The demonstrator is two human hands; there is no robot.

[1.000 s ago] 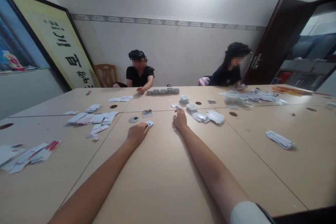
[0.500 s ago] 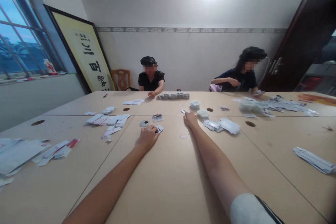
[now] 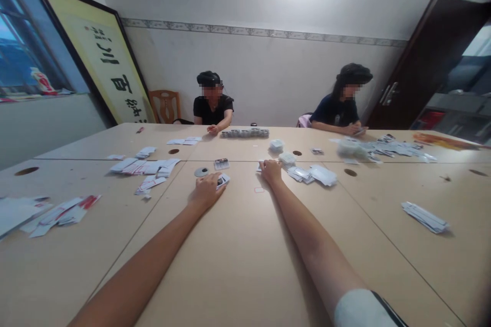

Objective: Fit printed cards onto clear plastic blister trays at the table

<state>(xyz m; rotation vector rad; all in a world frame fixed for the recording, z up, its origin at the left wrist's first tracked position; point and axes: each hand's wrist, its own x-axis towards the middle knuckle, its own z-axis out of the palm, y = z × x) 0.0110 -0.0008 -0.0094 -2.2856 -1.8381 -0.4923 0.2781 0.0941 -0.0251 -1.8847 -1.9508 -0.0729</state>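
Note:
My left hand (image 3: 207,192) rests on the table with its fingers closed on a small white card (image 3: 224,180) that has a dark printed patch. Further right, my right hand (image 3: 271,170) is also down on the table, its fingers closed over a small whitish piece (image 3: 259,166) whose kind I cannot make out. Just beyond my left hand lie a grey round cable-hole cover (image 3: 201,171) and a small clear pack (image 3: 221,164) with dark print. Clear plastic stacks (image 3: 287,158) and white packets (image 3: 322,175) sit beside my right hand. A red-outlined label (image 3: 259,190) lies between my forearms.
White paper slips (image 3: 143,166) lie spread on the left, with larger sheets (image 3: 19,212) nearer me. A row of small packs (image 3: 245,133) stands by one co-worker (image 3: 213,104); another person (image 3: 337,107) sits behind loose slips (image 3: 395,148). A strip bundle (image 3: 424,216) lies right.
The view has shifted and tilted slightly. More of the card's printed face shows at my left hand. The person at the right has brought both hands together low at the table edge.

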